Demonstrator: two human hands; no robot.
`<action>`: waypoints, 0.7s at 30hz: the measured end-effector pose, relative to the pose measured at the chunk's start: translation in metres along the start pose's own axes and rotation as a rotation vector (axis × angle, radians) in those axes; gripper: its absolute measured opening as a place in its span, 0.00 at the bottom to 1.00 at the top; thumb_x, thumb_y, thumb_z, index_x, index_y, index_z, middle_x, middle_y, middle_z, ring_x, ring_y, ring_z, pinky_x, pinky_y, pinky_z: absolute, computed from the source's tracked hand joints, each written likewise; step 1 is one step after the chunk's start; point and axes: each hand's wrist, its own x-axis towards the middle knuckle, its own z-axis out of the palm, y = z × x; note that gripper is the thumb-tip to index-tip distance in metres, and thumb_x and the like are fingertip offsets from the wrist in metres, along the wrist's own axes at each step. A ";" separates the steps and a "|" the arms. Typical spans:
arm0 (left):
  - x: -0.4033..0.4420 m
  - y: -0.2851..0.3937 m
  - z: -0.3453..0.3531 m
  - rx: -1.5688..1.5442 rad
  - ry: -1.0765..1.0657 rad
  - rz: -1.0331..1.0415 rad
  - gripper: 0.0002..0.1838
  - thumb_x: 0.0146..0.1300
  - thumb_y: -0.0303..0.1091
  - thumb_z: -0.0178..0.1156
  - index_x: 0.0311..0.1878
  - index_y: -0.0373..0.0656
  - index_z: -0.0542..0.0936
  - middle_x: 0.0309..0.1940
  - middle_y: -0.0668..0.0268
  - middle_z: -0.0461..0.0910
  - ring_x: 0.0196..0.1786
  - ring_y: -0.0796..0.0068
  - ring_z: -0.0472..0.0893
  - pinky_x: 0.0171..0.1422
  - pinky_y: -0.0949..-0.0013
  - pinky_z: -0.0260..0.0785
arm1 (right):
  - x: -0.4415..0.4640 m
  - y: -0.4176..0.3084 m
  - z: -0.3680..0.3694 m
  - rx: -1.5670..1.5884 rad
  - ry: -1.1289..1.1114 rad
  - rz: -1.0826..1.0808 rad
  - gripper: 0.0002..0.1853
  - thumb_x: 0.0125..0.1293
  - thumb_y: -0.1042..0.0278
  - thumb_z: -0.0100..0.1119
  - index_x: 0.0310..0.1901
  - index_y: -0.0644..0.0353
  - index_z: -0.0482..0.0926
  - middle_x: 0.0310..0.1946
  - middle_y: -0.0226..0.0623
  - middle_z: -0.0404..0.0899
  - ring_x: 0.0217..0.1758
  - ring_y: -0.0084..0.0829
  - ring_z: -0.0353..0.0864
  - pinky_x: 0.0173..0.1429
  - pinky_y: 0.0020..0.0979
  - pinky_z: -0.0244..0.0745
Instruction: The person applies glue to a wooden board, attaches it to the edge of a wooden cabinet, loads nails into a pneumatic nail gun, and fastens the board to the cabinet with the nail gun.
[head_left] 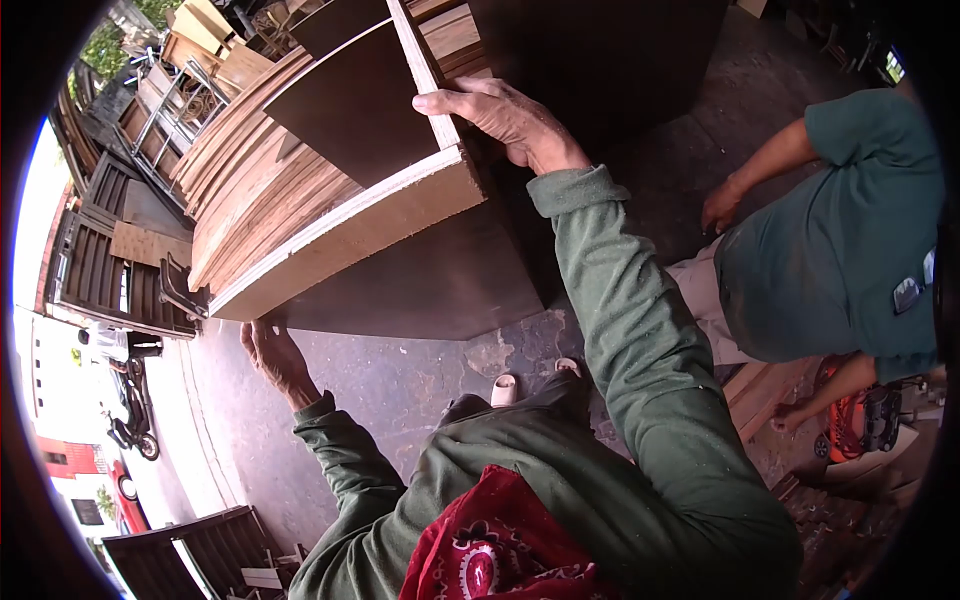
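A large box-like furniture piece with dark panels [420, 270] and pale raw wooden edges [350, 215] fills the upper middle, tilted in front of me. My right hand [505, 115] grips its pale edge near the corner, the thumb lying over the rim and the other fingers partly hidden. Under the piece's lower left end is my left hand [275, 360], its fingertips up against the dark panel's edge and partly hidden behind it.
A co-worker in a green shirt [830, 240] stands close on the right. Stacked planks [260, 190] lie behind the piece. At left are piled frames [185, 90] and a slatted gate [100, 260]; a motorcycle [130, 410] stands outside. An orange-and-black machine [860, 415] sits lower right.
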 end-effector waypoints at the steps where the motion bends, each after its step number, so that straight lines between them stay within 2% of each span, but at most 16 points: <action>1: -0.001 0.001 0.004 0.023 0.011 -0.003 0.16 0.74 0.34 0.64 0.60 0.42 0.77 0.54 0.58 0.82 0.57 0.66 0.80 0.67 0.52 0.70 | 0.002 0.001 0.001 -0.018 0.010 0.007 0.39 0.51 0.30 0.72 0.57 0.52 0.85 0.63 0.48 0.75 0.72 0.53 0.67 0.62 0.64 0.67; 6: -0.005 0.007 0.011 0.104 0.013 0.011 0.19 0.74 0.34 0.65 0.63 0.38 0.77 0.52 0.60 0.83 0.56 0.69 0.80 0.67 0.55 0.69 | 0.015 0.012 -0.004 -0.062 0.011 -0.035 0.42 0.47 0.27 0.72 0.58 0.51 0.85 0.65 0.46 0.75 0.71 0.53 0.68 0.60 0.62 0.69; 9: -0.005 0.005 0.009 0.106 0.009 0.027 0.17 0.75 0.35 0.64 0.61 0.38 0.78 0.50 0.60 0.84 0.56 0.70 0.81 0.67 0.56 0.70 | 0.007 0.003 -0.004 -0.088 0.027 0.024 0.43 0.47 0.26 0.71 0.58 0.51 0.85 0.65 0.47 0.74 0.73 0.53 0.67 0.62 0.63 0.67; 12: -0.004 0.003 0.006 0.117 -0.017 0.047 0.15 0.75 0.35 0.65 0.59 0.38 0.81 0.49 0.61 0.85 0.55 0.70 0.81 0.66 0.56 0.70 | 0.017 0.013 -0.005 -0.115 -0.005 0.000 0.45 0.50 0.27 0.69 0.62 0.56 0.82 0.64 0.44 0.76 0.74 0.44 0.66 0.73 0.58 0.58; 15: -0.005 0.003 0.007 0.106 -0.013 0.051 0.14 0.74 0.35 0.65 0.56 0.38 0.82 0.48 0.61 0.85 0.54 0.70 0.81 0.64 0.57 0.72 | 0.005 0.006 0.000 -0.097 0.058 0.028 0.44 0.49 0.26 0.70 0.57 0.57 0.83 0.61 0.44 0.77 0.71 0.43 0.68 0.73 0.56 0.58; 18: -0.005 0.002 0.006 0.124 0.011 0.049 0.14 0.73 0.35 0.66 0.55 0.37 0.82 0.48 0.60 0.85 0.53 0.70 0.82 0.63 0.58 0.73 | 0.009 0.011 -0.002 -0.101 0.042 -0.027 0.44 0.48 0.25 0.69 0.55 0.58 0.84 0.60 0.45 0.77 0.69 0.42 0.69 0.70 0.56 0.62; 21: -0.007 0.004 0.010 0.129 0.024 0.053 0.13 0.73 0.35 0.67 0.54 0.37 0.82 0.47 0.60 0.86 0.52 0.70 0.82 0.63 0.59 0.74 | 0.006 0.003 -0.002 -0.102 0.036 0.024 0.43 0.48 0.24 0.69 0.54 0.56 0.84 0.59 0.43 0.77 0.67 0.41 0.70 0.64 0.53 0.67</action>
